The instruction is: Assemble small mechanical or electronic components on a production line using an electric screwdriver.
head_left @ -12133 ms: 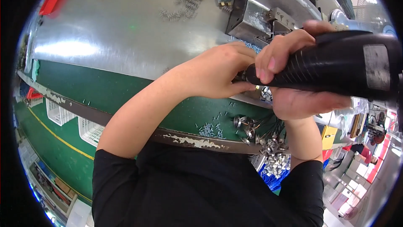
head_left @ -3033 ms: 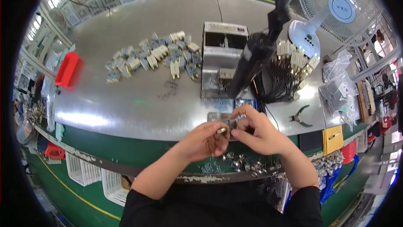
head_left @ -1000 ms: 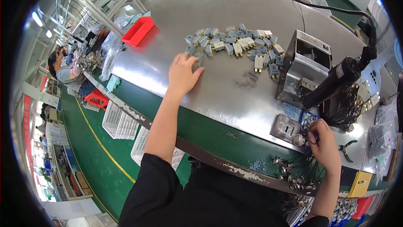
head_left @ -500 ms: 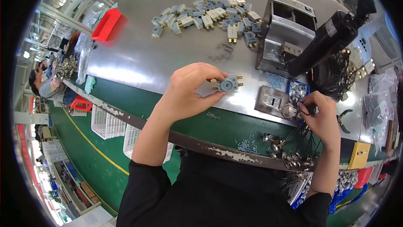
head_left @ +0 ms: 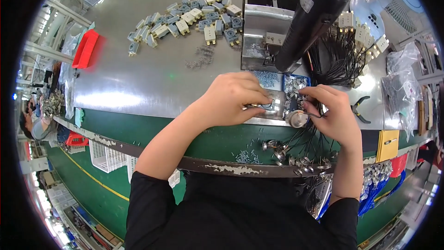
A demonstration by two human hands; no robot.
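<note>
My left hand (head_left: 236, 100) pinches a small grey plastic connector block (head_left: 268, 106), mostly hidden by the fingers. It is at the flat metal fixture (head_left: 270, 121); whether it is seated there I cannot tell. My right hand (head_left: 330, 113) is closed on a thin black wire (head_left: 314, 113) beside a round metal disc part (head_left: 297, 119). Its fingertips are at the edge of a blue tray (head_left: 285, 82) of small metal pieces. Light-blue screws (head_left: 266, 79) lie just behind the fixture.
Grey and cream connector blocks (head_left: 185, 17) are heaped at the back left, near loose springs (head_left: 201, 58). A metal press stand (head_left: 254, 33) with a black electric screwdriver (head_left: 307, 14) stands behind my hands. Pliers (head_left: 360, 110), black wires (head_left: 330, 60) and a yellow notepad (head_left: 387, 146) are to the right.
My left hand has brought the connector block over to the fixture and turned it down. My right hand has shifted toward the tray. The view has swung to the right.
</note>
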